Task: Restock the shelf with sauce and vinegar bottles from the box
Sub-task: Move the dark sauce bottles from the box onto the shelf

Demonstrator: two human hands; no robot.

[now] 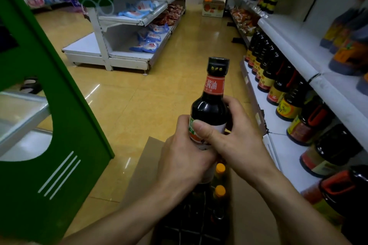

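I hold a dark soy sauce bottle (214, 103) upright in front of me, black cap on top and a red neck label. My left hand (185, 157) wraps its lower body from the left. My right hand (231, 135) grips its label from the right, thumb across the front. Below them an open cardboard box (143, 181) stands on the floor, with dividers and two orange-capped bottles (220, 179) inside. To the right, the white lower shelf (282, 155) carries a row of dark sauce bottles (278, 83).
An upper white shelf (298, 45) on the right holds blurred jugs. A green display stand (59, 125) rises close on my left. Across the yellow tiled aisle stands a white rack (127, 45) with blue packets. A carton (213, 8) sits at the aisle's far end.
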